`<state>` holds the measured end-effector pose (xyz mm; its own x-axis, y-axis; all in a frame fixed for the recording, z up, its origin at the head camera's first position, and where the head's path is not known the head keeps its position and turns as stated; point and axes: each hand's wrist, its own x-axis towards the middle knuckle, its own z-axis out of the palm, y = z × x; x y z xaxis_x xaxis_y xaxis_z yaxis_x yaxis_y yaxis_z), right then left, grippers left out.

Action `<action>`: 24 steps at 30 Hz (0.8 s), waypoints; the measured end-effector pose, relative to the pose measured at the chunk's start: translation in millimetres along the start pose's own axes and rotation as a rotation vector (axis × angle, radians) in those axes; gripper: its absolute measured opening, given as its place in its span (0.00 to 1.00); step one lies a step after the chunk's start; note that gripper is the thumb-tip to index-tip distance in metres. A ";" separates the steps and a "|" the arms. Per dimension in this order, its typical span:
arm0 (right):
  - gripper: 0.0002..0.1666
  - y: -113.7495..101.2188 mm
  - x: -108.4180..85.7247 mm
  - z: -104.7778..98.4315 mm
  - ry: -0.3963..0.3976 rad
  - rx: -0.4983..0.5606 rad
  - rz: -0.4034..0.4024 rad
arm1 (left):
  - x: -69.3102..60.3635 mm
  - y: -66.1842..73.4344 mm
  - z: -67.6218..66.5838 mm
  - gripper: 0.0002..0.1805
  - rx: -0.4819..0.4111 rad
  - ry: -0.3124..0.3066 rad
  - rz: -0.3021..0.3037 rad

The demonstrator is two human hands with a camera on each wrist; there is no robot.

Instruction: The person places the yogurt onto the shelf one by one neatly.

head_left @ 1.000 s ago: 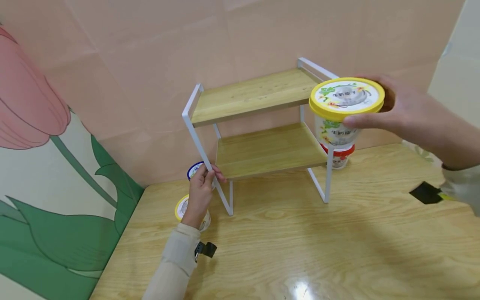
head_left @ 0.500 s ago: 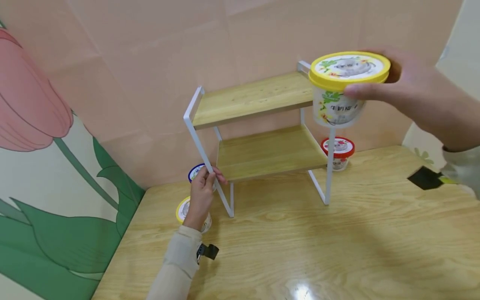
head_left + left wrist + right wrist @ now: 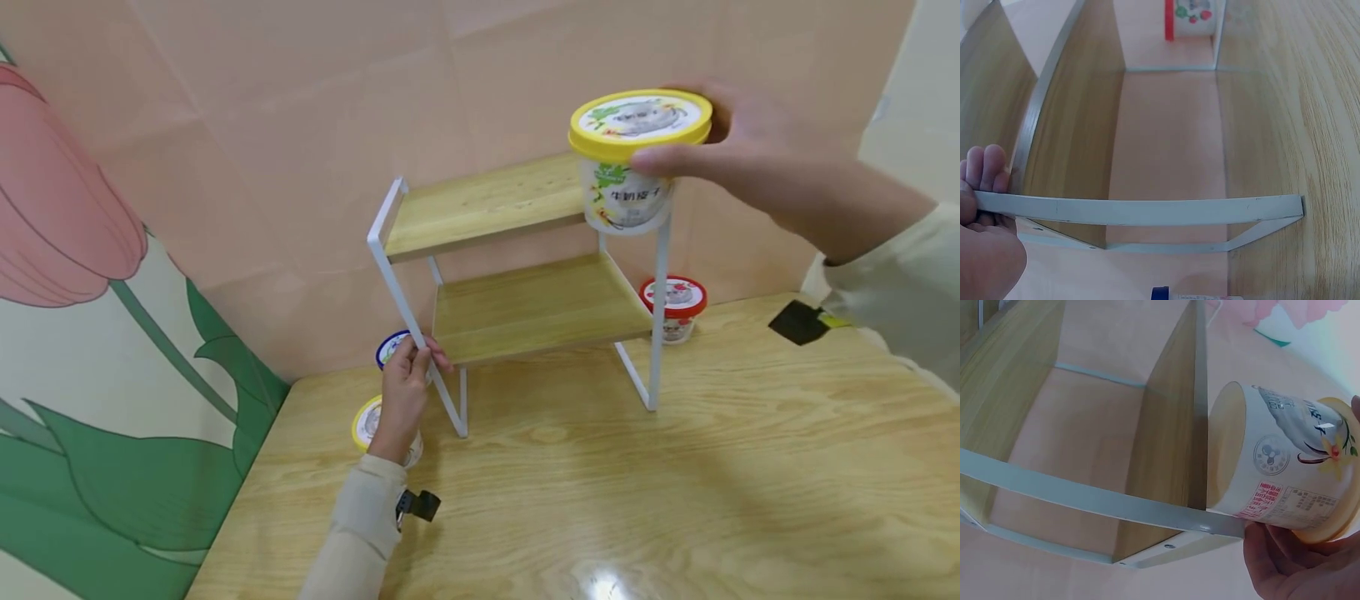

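A yellow-lidded tub is gripped by my right hand, thumb in front and fingers behind. It is upright at the right end of the upper shelf of a two-tier wooden rack. In the right wrist view the tub's base is close to the shelf board; whether it touches, I cannot tell. My left hand grips the rack's left front white leg, near the lower shelf. The left wrist view shows thumb and fingers around that metal bar.
Behind the right leg a red-lidded tub stands on the wooden table. To the left, a blue-lidded tub and another yellow-lidded tub are partly hidden by my left hand and arm. A pink wall covering rises behind the rack.
My right hand has lifted the yellow-lidded tub, then carried it left over the upper shelf's right end. The red-lidded tub came into fuller view. My left hand keeps its hold on the leg.
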<state>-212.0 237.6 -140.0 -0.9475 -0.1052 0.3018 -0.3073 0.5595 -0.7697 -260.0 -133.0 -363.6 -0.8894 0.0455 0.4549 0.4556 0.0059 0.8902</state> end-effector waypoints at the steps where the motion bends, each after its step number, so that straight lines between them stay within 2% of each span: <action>1: 0.43 -1.0 1.7 1.0 -0.006 -0.001 -0.005 | 0.3 -0.1 0.1 0.09 0.002 0.000 0.004; 8: 0.34 -3.7 19.0 4.7 -0.052 0.057 -0.047 | 1.6 1.8 -0.5 0.10 0.014 -0.002 0.027; 13: 0.28 -2.9 31.1 8.8 -0.100 0.128 -0.019 | 1.4 2.1 -1.7 0.09 0.012 -0.005 0.016; 18: 0.29 -4.1 42.5 16.7 -0.125 0.164 -0.029 | 0.4 1.0 -2.1 0.09 0.014 0.001 0.018; 24: 0.31 -8.3 54.9 23.8 -0.133 0.114 -0.058 | 0.9 0.8 -1.7 0.09 0.006 0.006 0.034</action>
<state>-263.6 207.6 -130.4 -0.9288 -0.2470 0.2763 -0.3628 0.4537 -0.8140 -260.5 -134.7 -362.4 -0.8736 0.0401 0.4850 0.4858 0.0105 0.8740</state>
